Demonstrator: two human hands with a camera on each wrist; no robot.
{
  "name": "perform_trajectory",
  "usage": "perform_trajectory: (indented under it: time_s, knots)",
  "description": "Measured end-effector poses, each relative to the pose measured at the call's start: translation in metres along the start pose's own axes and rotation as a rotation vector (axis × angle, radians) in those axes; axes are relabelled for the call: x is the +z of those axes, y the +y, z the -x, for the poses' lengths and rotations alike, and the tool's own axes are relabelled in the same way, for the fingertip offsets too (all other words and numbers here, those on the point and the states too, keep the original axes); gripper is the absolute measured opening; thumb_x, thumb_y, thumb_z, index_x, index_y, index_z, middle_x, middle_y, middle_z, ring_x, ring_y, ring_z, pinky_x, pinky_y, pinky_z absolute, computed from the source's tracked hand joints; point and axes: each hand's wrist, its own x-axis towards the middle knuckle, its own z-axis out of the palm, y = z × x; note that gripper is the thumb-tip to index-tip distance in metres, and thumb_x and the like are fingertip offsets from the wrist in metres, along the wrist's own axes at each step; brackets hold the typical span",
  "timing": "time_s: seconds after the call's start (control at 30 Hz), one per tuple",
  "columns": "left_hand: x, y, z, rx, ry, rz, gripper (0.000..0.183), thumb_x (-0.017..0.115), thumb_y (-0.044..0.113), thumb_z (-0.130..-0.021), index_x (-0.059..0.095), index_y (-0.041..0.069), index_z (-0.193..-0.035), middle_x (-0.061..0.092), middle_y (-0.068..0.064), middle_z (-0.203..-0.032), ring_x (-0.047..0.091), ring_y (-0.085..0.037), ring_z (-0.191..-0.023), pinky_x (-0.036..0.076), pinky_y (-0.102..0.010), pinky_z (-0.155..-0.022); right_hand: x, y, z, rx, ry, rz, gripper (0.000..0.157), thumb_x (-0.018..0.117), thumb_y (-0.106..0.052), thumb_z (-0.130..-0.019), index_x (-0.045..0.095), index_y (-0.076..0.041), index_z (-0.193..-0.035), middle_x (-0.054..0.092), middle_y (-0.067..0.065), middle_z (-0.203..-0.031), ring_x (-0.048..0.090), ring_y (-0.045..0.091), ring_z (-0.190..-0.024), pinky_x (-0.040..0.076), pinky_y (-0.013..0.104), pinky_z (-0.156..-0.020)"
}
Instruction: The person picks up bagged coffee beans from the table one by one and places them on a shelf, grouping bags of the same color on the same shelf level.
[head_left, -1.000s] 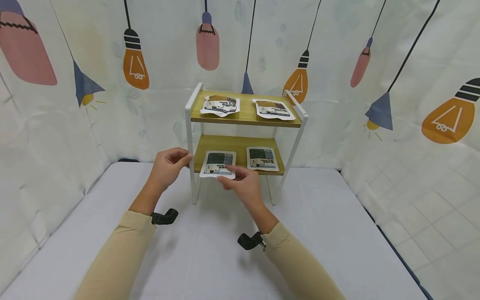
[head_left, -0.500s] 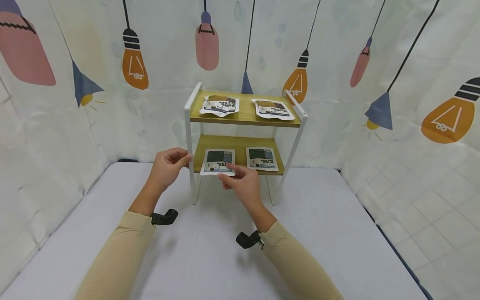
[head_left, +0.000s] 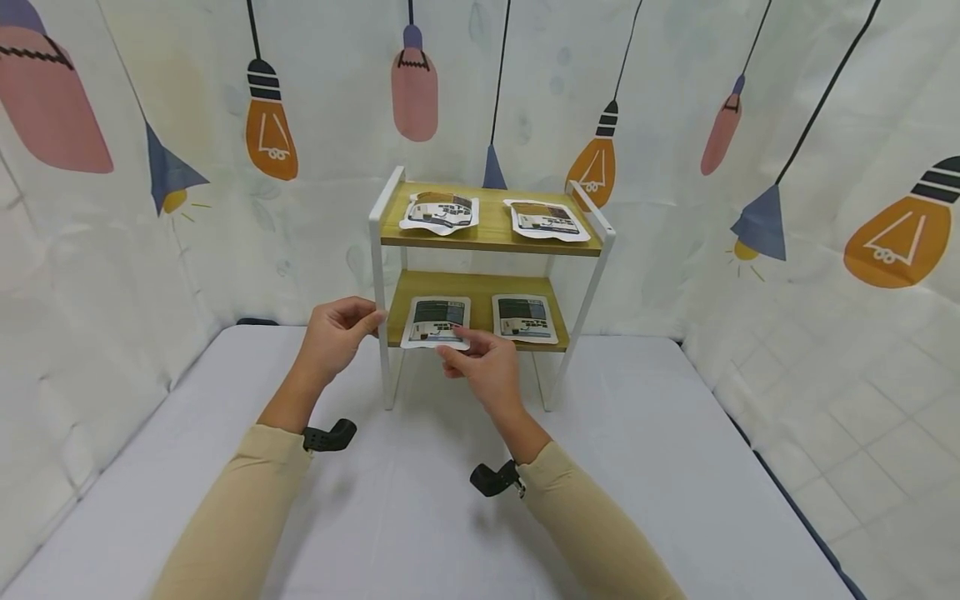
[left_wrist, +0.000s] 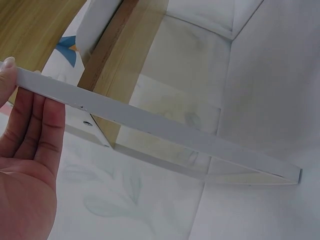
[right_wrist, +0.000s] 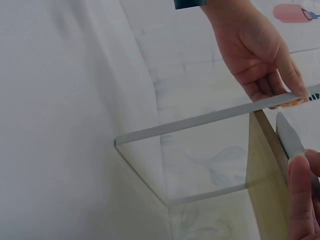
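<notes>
A small two-tier rack stands on the table, with wooden shelves and white metal side frames. My left hand (head_left: 335, 333) pinches its left front post (left_wrist: 150, 120) between thumb and fingers. At the lower shelf (head_left: 482, 310), my right hand (head_left: 491, 367) pinches the near right corner of a flat white-edged packet (head_left: 437, 320) with a dark green label. That packet lies at the shelf's left, its front edge about level with the shelf's edge. In the right wrist view its pale edge (right_wrist: 289, 135) shows beside the shelf board; whether it touches the board I cannot tell.
A second green-labelled packet (head_left: 524, 318) lies on the right of the lower shelf. Two brown-labelled packets, a left one (head_left: 441, 212) and a right one (head_left: 547, 219), lie on the top shelf. White cloth covers the table (head_left: 420, 500); printed curtains (head_left: 322, 225) stand behind.
My right hand has moved slightly forward, and the packet has slid a little farther back over the lower shelf, lying flatter. My left hand stays on the post.
</notes>
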Motion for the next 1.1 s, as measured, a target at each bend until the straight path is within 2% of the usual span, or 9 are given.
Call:
perform_trajectory:
  time_s: [0.2, 0.43, 0.67, 1.1]
  knots:
    - [-0.001, -0.001, 0.0, 0.005, 0.001, -0.012, 0.029, 0.07, 0.027, -0.099, 0.074, -0.001, -0.107, 0.071, 0.01, -0.088, 0.066, -0.01, -0.078, 0.057, -0.019, -0.075, 0.002, -0.001, -0.002, 0.016, 0.006, -0.002, 0.042, 0.086, -0.015, -0.083, 0.074, -0.005, -0.122, 0.077, 0.023, -0.09, 0.076, 0.021, -0.066, 0.063, 0.033, -0.065]
    - [-0.001, -0.001, 0.001, 0.001, 0.0, -0.018, 0.029, 0.07, 0.027, -0.099, 0.074, 0.0, -0.108, 0.07, 0.011, -0.088, 0.066, -0.01, -0.078, 0.057, -0.018, -0.075, 0.0, -0.002, -0.007, 0.015, -0.001, 0.005, 0.039, 0.087, -0.014, -0.082, 0.076, -0.003, -0.117, 0.074, 0.031, -0.088, 0.072, 0.014, -0.057, 0.062, 0.033, -0.058]
    - [-0.001, -0.001, 0.0, -0.006, -0.004, -0.018, 0.03, 0.07, 0.028, -0.099, 0.074, 0.001, -0.108, 0.07, 0.011, -0.089, 0.066, -0.01, -0.079, 0.057, -0.018, -0.076, -0.003, -0.009, -0.009, 0.031, -0.012, 0.059, 0.039, 0.086, -0.014, -0.083, 0.075, -0.002, -0.118, 0.076, 0.019, -0.078, 0.071, 0.014, -0.053, 0.062, 0.035, -0.058]
    - [0.0, -0.002, 0.0, 0.017, -0.005, -0.009, 0.028, 0.07, 0.025, -0.099, 0.074, -0.001, -0.107, 0.07, 0.013, -0.087, 0.065, -0.009, -0.077, 0.057, -0.018, -0.074, -0.002, -0.014, -0.013, 0.049, -0.022, 0.108, 0.037, 0.084, -0.015, -0.085, 0.075, -0.003, -0.12, 0.077, 0.018, -0.081, 0.071, 0.015, -0.053, 0.062, 0.035, -0.058]
